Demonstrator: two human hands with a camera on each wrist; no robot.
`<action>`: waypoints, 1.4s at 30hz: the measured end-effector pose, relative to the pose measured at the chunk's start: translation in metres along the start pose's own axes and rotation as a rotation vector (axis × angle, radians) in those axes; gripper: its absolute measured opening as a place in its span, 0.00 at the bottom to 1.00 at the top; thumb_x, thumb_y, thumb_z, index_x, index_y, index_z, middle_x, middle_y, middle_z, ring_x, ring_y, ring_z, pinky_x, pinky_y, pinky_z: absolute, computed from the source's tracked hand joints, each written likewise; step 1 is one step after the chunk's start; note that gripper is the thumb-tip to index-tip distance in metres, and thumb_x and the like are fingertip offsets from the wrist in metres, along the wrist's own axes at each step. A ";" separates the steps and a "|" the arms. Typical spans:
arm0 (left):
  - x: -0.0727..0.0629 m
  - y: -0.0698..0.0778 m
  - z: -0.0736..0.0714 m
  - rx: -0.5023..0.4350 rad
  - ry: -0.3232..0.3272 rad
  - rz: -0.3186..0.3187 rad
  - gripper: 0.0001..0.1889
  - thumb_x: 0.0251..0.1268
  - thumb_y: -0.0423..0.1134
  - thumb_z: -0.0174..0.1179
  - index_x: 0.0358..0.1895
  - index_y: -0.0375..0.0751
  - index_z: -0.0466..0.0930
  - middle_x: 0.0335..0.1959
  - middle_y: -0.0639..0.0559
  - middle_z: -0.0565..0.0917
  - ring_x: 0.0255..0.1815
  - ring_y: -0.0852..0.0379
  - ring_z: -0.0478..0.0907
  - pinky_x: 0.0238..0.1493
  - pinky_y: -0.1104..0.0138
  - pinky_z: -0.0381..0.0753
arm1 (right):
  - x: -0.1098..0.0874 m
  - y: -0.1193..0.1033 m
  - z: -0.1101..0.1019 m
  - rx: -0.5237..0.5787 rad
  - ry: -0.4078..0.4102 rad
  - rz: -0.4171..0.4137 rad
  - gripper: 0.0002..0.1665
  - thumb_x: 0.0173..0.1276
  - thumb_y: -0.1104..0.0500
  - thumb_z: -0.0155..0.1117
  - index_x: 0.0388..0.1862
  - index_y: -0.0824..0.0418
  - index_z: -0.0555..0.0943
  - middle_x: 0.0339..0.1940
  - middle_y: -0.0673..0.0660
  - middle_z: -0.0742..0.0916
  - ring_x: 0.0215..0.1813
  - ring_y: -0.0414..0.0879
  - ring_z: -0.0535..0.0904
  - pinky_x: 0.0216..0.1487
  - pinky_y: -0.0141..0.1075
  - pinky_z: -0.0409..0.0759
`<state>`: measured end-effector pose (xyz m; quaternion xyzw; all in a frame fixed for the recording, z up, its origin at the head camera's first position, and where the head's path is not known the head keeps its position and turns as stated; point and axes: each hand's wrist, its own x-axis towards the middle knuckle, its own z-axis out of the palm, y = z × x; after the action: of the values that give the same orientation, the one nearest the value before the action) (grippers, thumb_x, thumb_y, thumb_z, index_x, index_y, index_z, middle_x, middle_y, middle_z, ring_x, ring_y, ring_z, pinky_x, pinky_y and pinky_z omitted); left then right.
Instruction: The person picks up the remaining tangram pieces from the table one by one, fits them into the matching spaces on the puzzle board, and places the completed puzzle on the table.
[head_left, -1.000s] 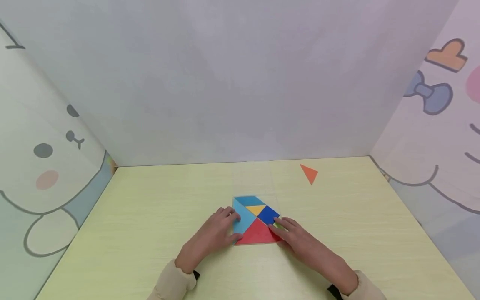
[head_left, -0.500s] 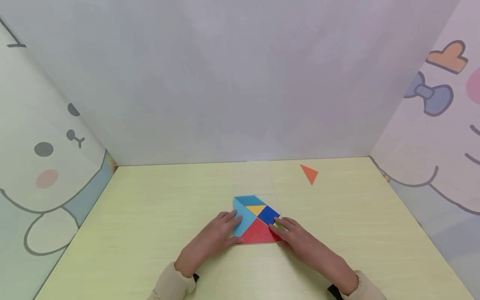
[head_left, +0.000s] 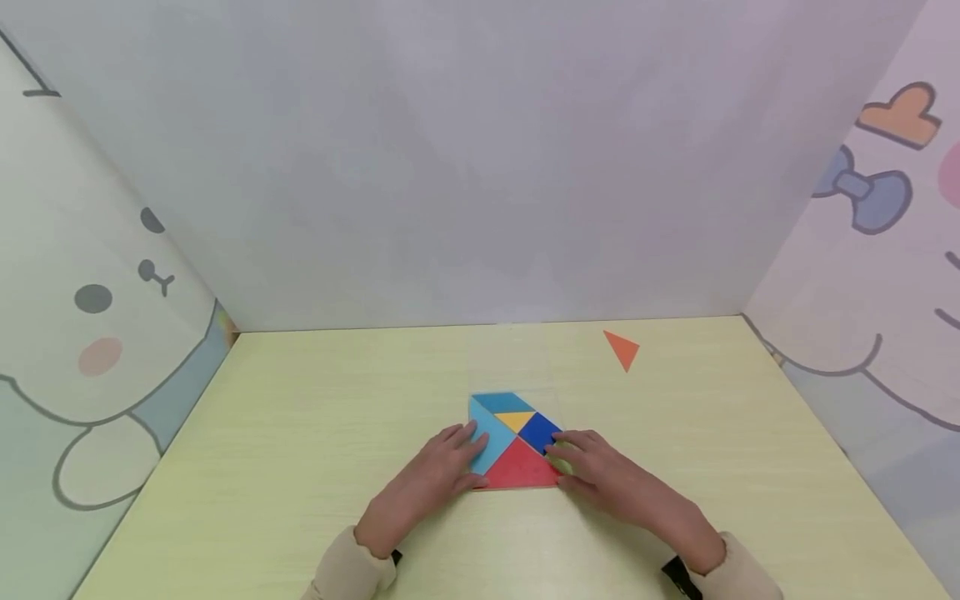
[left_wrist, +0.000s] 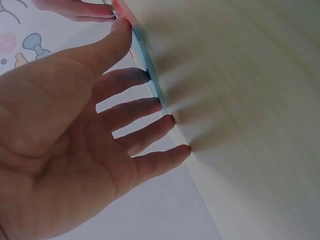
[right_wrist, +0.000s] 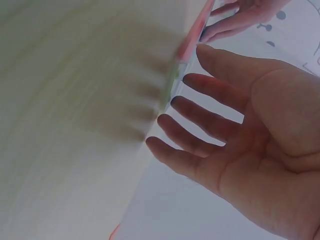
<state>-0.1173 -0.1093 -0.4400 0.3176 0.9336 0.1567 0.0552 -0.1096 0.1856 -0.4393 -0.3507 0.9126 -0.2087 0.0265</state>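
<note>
Flat tangram pieces lie fitted together mid-table in the head view: a light blue triangle (head_left: pixel 487 442), a red triangle (head_left: pixel 519 468), a teal parallelogram (head_left: pixel 504 402), a yellow triangle (head_left: pixel 515 420), a dark blue square (head_left: pixel 539 432) and a green piece (head_left: pixel 561 465). My left hand (head_left: pixel 433 475) rests its fingertips on the light blue triangle, the thumb at the red triangle's lower left corner. Spread, slightly bent fingers show in the left wrist view. My right hand (head_left: pixel 611 477) is at the opposite edge, fingertips by the square and the green piece, which it mostly covers.
An orange triangle (head_left: pixel 622 350) lies apart, toward the back right of the pale wooden table (head_left: pixel 300 400). A plain light wall (head_left: pixel 480 208) rises behind the table. Side panels with cartoon drawings stand at left and right.
My right fingers have drawn back slightly to the right, off the red triangle's upper edge. My left fingertips have shifted slightly on the light blue triangle. The pieces keep their arrangement.
</note>
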 end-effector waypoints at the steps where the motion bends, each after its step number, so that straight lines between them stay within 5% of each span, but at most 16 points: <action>1: 0.000 0.000 0.000 -0.005 0.001 -0.001 0.31 0.71 0.46 0.66 0.71 0.32 0.73 0.73 0.33 0.71 0.72 0.34 0.69 0.69 0.46 0.72 | 0.001 0.001 -0.001 0.011 -0.003 0.001 0.24 0.70 0.62 0.71 0.62 0.66 0.81 0.62 0.65 0.82 0.65 0.63 0.76 0.55 0.50 0.85; 11: -0.001 0.000 0.000 -0.025 0.007 0.009 0.31 0.71 0.46 0.66 0.71 0.32 0.73 0.72 0.33 0.71 0.72 0.34 0.68 0.69 0.44 0.71 | 0.006 0.014 -0.009 0.126 -0.054 0.073 0.23 0.73 0.59 0.69 0.64 0.62 0.81 0.61 0.61 0.82 0.62 0.58 0.78 0.55 0.48 0.85; 19: -0.001 0.001 0.002 -0.023 -0.004 -0.013 0.31 0.72 0.46 0.65 0.72 0.32 0.72 0.73 0.33 0.71 0.72 0.33 0.68 0.70 0.44 0.70 | 0.008 0.026 -0.005 0.148 0.047 -0.042 0.14 0.73 0.65 0.67 0.55 0.62 0.83 0.53 0.54 0.85 0.56 0.50 0.82 0.54 0.41 0.85; 28: -0.001 0.001 0.001 -0.010 0.004 -0.001 0.31 0.71 0.45 0.65 0.71 0.32 0.73 0.72 0.33 0.71 0.72 0.34 0.69 0.69 0.44 0.71 | 0.010 0.030 -0.011 0.191 0.054 0.013 0.16 0.72 0.64 0.68 0.57 0.64 0.83 0.53 0.56 0.85 0.56 0.53 0.82 0.53 0.43 0.85; 34: -0.001 0.003 -0.001 -0.009 0.007 0.005 0.30 0.71 0.44 0.66 0.70 0.31 0.74 0.72 0.32 0.72 0.71 0.33 0.69 0.68 0.43 0.72 | 0.013 0.034 -0.015 0.196 0.127 0.003 0.16 0.70 0.67 0.69 0.55 0.65 0.83 0.51 0.57 0.87 0.51 0.53 0.85 0.51 0.45 0.86; 42: 0.000 0.002 0.000 -0.005 -0.008 -0.011 0.31 0.73 0.46 0.64 0.71 0.32 0.73 0.73 0.33 0.71 0.73 0.34 0.68 0.69 0.44 0.71 | 0.016 0.041 -0.019 0.198 0.177 0.114 0.17 0.68 0.66 0.71 0.55 0.65 0.84 0.51 0.56 0.88 0.50 0.51 0.85 0.50 0.46 0.86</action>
<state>-0.1159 -0.1080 -0.4389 0.3129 0.9347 0.1576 0.0605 -0.1511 0.2093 -0.4362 -0.2743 0.9047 -0.3259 -0.0078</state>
